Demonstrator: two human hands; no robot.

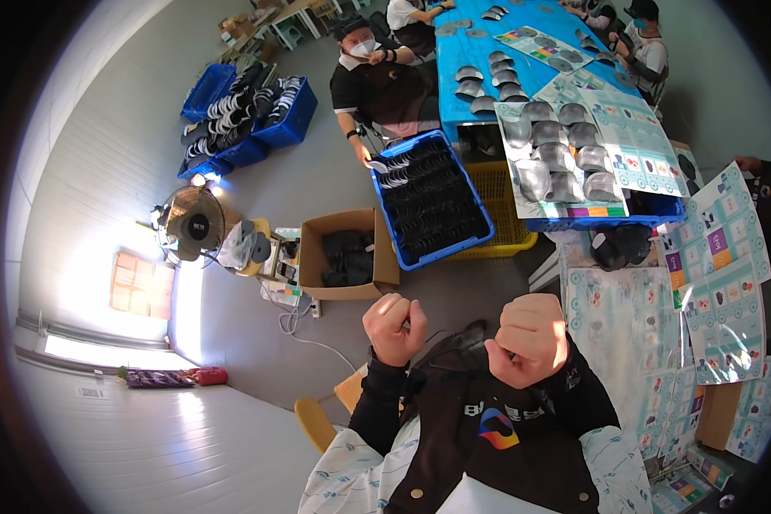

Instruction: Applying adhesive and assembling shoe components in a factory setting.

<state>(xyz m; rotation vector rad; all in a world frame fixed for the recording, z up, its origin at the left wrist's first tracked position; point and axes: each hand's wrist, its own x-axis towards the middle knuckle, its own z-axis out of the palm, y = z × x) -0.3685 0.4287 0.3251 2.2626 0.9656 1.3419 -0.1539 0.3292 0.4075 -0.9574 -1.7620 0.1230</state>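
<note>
My left hand and my right hand are both raised in front of my chest, curled into fists and apart from each other. Nothing shows in either of them. Below them is my dark apron. Ahead of my left hand stands an open cardboard box with dark pieces inside. Beyond the gap between the fists, a blue crate holds rows of black curved pieces shaped like cap brims. It rests partly over a yellow crate. Grey curved pieces lie on a printed board at the far right.
A co-worker in a mask touches the blue crate's left side. More people sit around a blue-covered table. A fan and full blue bins stand left. Printed sheets cover a table at my right. A cable crosses the floor.
</note>
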